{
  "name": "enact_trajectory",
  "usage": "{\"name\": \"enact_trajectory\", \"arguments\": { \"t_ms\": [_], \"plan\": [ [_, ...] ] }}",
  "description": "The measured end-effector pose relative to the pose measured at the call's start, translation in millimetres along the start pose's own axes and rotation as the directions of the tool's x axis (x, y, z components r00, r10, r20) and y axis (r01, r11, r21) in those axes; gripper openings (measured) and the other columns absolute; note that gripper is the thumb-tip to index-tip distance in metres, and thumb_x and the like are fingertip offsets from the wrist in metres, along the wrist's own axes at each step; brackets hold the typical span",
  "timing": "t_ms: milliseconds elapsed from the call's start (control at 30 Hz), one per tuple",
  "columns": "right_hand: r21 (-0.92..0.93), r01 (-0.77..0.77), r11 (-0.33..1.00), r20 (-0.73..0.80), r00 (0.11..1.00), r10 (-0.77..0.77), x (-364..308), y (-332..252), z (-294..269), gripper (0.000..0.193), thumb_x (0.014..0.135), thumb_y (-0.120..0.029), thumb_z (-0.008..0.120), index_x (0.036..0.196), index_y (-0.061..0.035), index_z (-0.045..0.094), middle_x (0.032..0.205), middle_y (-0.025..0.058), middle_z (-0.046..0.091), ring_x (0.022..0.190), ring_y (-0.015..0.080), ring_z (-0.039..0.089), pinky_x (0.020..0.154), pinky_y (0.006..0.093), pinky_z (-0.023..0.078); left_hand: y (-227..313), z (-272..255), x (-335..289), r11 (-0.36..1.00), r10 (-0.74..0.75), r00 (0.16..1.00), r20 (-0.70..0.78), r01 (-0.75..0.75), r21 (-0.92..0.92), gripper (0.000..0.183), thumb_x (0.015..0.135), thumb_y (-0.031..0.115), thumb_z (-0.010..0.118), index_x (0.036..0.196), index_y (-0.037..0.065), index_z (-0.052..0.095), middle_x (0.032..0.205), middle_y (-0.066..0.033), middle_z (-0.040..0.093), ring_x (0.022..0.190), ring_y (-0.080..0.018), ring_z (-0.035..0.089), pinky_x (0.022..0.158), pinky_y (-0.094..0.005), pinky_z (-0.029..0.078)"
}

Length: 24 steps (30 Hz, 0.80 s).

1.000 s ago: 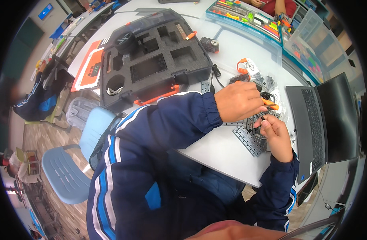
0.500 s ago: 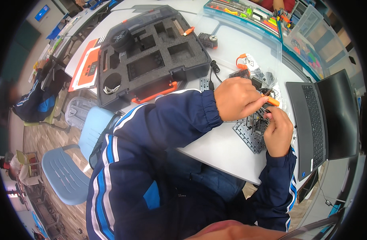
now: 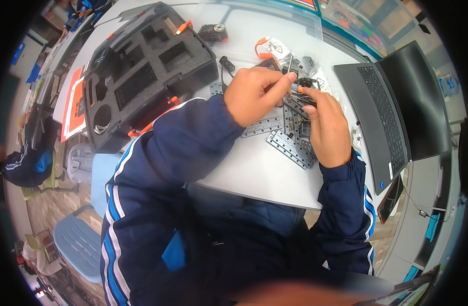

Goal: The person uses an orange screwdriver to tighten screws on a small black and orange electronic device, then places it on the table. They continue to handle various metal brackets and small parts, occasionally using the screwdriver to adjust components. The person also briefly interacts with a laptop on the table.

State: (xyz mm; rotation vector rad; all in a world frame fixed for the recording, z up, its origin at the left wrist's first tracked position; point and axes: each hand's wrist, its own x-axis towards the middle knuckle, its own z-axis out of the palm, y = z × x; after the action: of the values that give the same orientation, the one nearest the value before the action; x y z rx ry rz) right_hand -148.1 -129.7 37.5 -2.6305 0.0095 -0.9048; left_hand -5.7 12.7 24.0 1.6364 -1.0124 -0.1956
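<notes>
The left hand [image 3: 257,97] pinches a thin metal rod [image 3: 290,62] pointing away from the person, and the orange piece [image 3: 300,89] is between both hands, nearer the right hand [image 3: 329,133], whose grip I cannot tell.

A slim rod [image 3: 290,63] jutted beyond your left hand [image 3: 258,93], and grey perforated strips [image 3: 291,148] lay beside your right hand [image 3: 329,130].

Bright, even light pales the table [image 3: 244,166] — straight edges bow toward dark corners, and a near shape [image 3: 300,291] below blurs.
</notes>
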Motion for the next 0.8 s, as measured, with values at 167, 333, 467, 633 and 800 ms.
{"name": "enact_trajectory", "arguments": {
  "t_ms": [167, 333, 467, 633, 800],
  "plan": [
    [-0.016, -0.001, 1.000, 0.039, 0.999, 0.002, -1.7, 0.0, -2.2, 0.013, 0.091, 0.001, 0.065, 0.104, 0.0012, 0.062, 0.095, 0.0179, 0.067, 0.090, 0.0373, 0.065, 0.080, 0.0437, 0.051, 2.2, -1.8, 1.0, 0.996, 0.057, 0.998, 0.026, -0.058, 0.069, 0.039, 0.105, 0.027, 0.059, 0.083, -0.002, 0.074, 0.072, -0.0108, 0.068, 0.061, -0.0137, 0.066, 0.058, -0.0262, 0.049],
    [0.075, -0.105, 0.992, 0.034, 0.994, 0.102, -5.6, -2.6, 0.3, 0.014, 0.090, 0.000, 0.067, 0.103, 0.0000, 0.062, 0.094, 0.0178, 0.067, 0.088, 0.0375, 0.065, 0.079, 0.0436, 0.051, 3.5, -0.8, -0.6, 0.998, 0.045, 0.998, 0.049, -0.048, 0.049, 0.040, 0.106, 0.026, 0.055, 0.085, -0.002, 0.073, 0.074, -0.0109, 0.067, 0.062, -0.0143, 0.066, 0.059, -0.0268, 0.049],
    [0.092, -0.037, 0.995, 0.009, 0.999, 0.037, -2.1, -1.9, 3.4, 0.009, 0.093, -0.003, 0.064, 0.102, -0.0003, 0.061, 0.096, 0.0178, 0.067, 0.092, 0.0382, 0.064, 0.083, 0.0446, 0.050, 4.0, -2.3, 0.1, 0.999, 0.036, 0.998, 0.050, -0.038, 0.030, 0.041, 0.107, 0.028, 0.055, 0.085, -0.002, 0.072, 0.073, -0.0101, 0.067, 0.062, -0.0140, 0.065, 0.060, -0.0269, 0.049],
    [0.039, -0.054, 0.998, 0.101, 0.994, 0.050, -1.8, -1.0, -2.9, 0.009, 0.098, -0.006, 0.060, 0.103, -0.0002, 0.064, 0.097, 0.0171, 0.066, 0.094, 0.0381, 0.064, 0.085, 0.0436, 0.049, 4.2, -3.9, 0.6, 0.999, -0.038, 0.995, 0.088, 0.040, -0.027, 0.041, 0.106, 0.029, 0.056, 0.085, -0.002, 0.072, 0.075, -0.0085, 0.069, 0.063, -0.0117, 0.063, 0.061, -0.0258, 0.049],
    [0.282, -0.175, 0.943, 0.066, 0.985, 0.162, -2.2, -3.0, -5.1, 0.008, 0.098, -0.005, 0.061, 0.101, 0.0008, 0.066, 0.093, 0.0156, 0.066, 0.084, 0.0332, 0.065, 0.074, 0.0367, 0.051, 4.8, -6.4, 1.3, 0.951, -0.144, 0.975, 0.171, 0.184, -0.248, 0.041, 0.106, 0.031, 0.058, 0.085, -0.001, 0.073, 0.078, -0.0084, 0.071, 0.066, -0.0109, 0.063, 0.064, -0.0250, 0.050]
  ]
}}
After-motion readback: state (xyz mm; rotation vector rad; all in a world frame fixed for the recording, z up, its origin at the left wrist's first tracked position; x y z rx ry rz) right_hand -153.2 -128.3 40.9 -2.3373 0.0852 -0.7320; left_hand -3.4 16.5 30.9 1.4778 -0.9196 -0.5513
